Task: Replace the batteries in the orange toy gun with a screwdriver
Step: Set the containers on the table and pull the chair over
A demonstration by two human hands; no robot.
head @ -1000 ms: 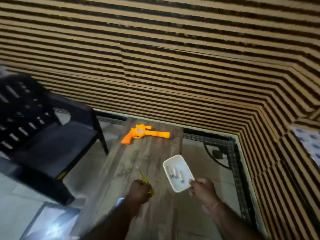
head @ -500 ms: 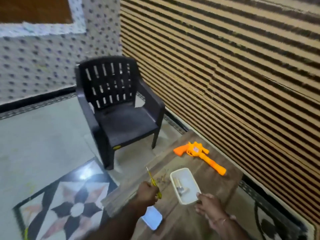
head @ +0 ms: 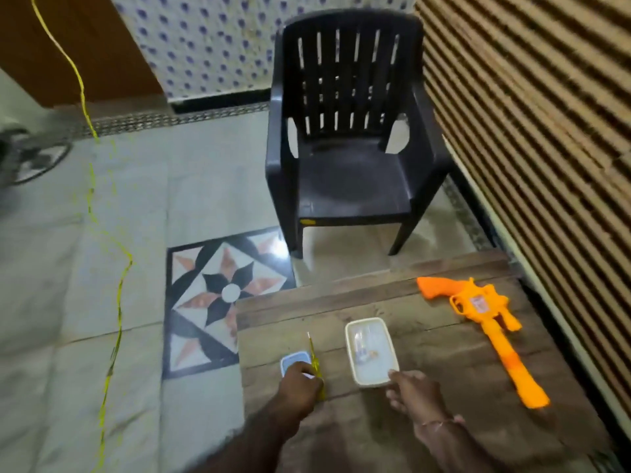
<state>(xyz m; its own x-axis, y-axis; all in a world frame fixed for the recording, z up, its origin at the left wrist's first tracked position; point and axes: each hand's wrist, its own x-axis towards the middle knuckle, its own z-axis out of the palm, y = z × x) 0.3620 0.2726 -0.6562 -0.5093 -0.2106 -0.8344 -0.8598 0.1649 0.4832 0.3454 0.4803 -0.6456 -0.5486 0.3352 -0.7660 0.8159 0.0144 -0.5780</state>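
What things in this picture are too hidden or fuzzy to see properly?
Head view only:
- Items in the white tray: too small and blurred to tell what they are.
- Screwdriver handle: hidden inside the left hand.
- Pale object under that hand: partly covered.
- Toy gun sticker: blurred.
- Right hand fingertips: blurred at the tray's rim.

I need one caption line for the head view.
Left hand holds yellow screwdriver; right hand touches white tray; orange toy gun untouched.

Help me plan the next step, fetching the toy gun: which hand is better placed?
Right, probably. The right hand is nearer the orange toy gun and only touches the white tray; the left hand grips the screwdriver.
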